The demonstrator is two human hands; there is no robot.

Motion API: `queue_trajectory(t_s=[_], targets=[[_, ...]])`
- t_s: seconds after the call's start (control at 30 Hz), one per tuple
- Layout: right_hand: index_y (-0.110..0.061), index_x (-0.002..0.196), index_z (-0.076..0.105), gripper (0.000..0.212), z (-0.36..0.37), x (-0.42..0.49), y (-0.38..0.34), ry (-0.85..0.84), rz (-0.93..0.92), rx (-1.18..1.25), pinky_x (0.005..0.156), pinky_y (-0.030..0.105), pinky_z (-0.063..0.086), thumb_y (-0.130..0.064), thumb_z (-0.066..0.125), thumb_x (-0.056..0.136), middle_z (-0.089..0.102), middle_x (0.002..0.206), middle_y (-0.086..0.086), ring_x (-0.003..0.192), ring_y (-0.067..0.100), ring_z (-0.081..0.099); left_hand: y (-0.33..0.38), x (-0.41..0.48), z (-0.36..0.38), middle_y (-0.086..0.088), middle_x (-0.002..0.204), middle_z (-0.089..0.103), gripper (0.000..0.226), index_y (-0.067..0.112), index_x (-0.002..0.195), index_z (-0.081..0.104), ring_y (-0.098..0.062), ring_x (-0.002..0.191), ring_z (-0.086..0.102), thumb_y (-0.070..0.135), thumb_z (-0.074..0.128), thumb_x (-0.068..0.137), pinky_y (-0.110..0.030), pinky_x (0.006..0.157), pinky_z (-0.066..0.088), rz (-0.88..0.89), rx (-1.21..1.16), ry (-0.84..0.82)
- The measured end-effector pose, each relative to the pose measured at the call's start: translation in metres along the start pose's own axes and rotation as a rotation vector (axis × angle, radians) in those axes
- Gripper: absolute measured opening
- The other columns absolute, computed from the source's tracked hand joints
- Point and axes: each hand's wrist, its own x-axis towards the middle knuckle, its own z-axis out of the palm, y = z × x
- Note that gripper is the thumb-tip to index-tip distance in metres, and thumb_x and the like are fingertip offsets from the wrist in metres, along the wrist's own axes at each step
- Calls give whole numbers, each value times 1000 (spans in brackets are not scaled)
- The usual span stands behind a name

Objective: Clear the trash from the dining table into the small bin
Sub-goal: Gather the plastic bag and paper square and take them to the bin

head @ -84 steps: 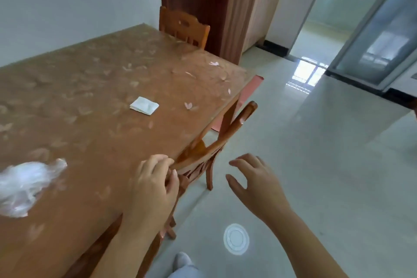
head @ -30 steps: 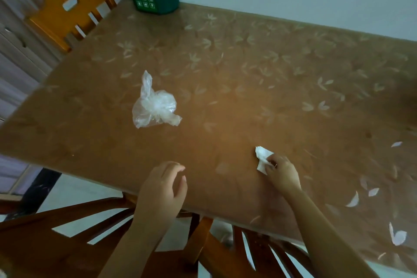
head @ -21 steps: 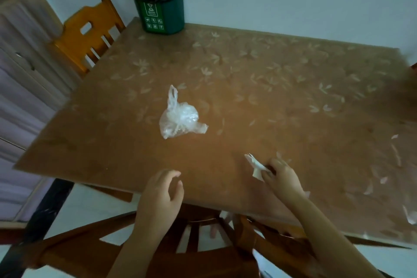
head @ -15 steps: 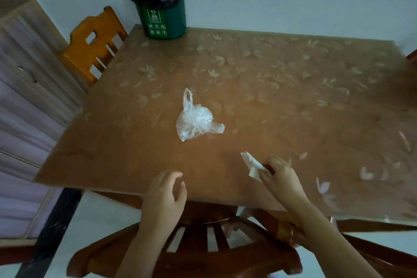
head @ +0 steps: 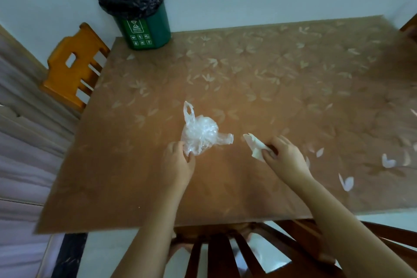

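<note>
**A:** ok going L to R, what've you got? Orange chair (head: 74, 67) is tucked in at the left end of the table (head: 259, 88), and the small green bin (head: 144, 20) with the black liner sits on the far left corner against the wall. Prob put there so you can drop stuff in w/o leaving the table.

**B:** yep. Then your left hand (head: 178, 165) is at the near edge of the crumpled clear plastic bag (head: 199, 134). Fingers are curled and touching the plastic, looks like you're pinching it, but I can't tell if it's a full grip yet. Bag is resting on the table, mid-left, one handle loop sticking up.

**A:** and the right?

**B:** your right hand (head: 284, 156) is closed on the white tissue (head: 255, 146), pinched btw thumb and fingers. The free end pokes out toward the bag, just beside it but not touching afaict. Can't say if the tissue is fully off the surface.

**A:** so one piece per hand, makes sense, one trip instead of two.

**B:** exactly imo. Both bits of trash are right at your hands, near side of the table, and the bin is well apart from them, far and to the left. Rest of the top is just the petal print on the cover, nothing else to grab that I can see. Dark chair (head: 225, 253) is right below you.
</note>
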Motion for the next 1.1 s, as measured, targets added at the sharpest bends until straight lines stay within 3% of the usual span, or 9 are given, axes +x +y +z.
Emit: queue_trajectory(t_s=[0.23,0.33,0.53,0.63,0.77,0.9,1.0,1.1], targets=[[-35,63,39,34,9,22,0,1,43,103,48,18,27,-9,53,80,40,67,-12,56,3,42,3,58,39,-19,125,51,55,4,126,45,-33,117,44,27,60,78,-44,96,35,-245,-70,15],[-28,68,46,23,8,23,6,-1,74,93,47,17,26,-10,53,80,41,67,-12,56,3,42,4,69,52,-19,128,48,61,7,129,42,-34,117,46,29,64,76,-45,94,38,-280,-116,-7],[-25,73,47,17,8,24,18,-6,107,97,49,21,33,-10,53,81,43,69,-11,57,8,44,1,74,65,-12,108,59,40,7,114,52,-31,95,56,22,57,77,-43,78,49,-302,-148,21],[-25,72,46,18,8,22,18,-13,116,104,52,24,35,-10,53,80,44,70,-10,59,11,46,3,67,63,-8,89,61,20,9,98,54,-29,82,57,13,47,80,-35,69,44,-351,-262,19],[-25,70,46,20,6,14,12,-10,103,111,52,24,35,-9,53,80,45,69,-9,60,13,47,7,50,48,1,74,56,9,17,84,52,-23,72,54,10,47,82,-30,64,38,-317,-348,42],[-11,75,54,5,4,-3,7,-19,84,94,54,29,38,-10,54,80,51,74,0,64,20,50,7,20,18,3,70,53,10,14,81,54,-19,68,51,4,53,82,-26,58,36,-254,-425,78],[-9,76,55,4,5,-19,1,-34,36,87,55,29,40,-11,54,80,52,74,1,64,20,50,-7,-9,-13,3,68,54,12,16,77,54,-12,63,50,6,57,82,-21,55,37,-224,-408,73],[-10,72,52,8,7,-32,-11,-86,-16,86,53,27,37,-11,54,80,49,71,-2,61,16,47,-31,-40,-56,0,76,58,5,14,86,58,-15,70,55,10,60,83,-26,58,40,-270,-410,155]])
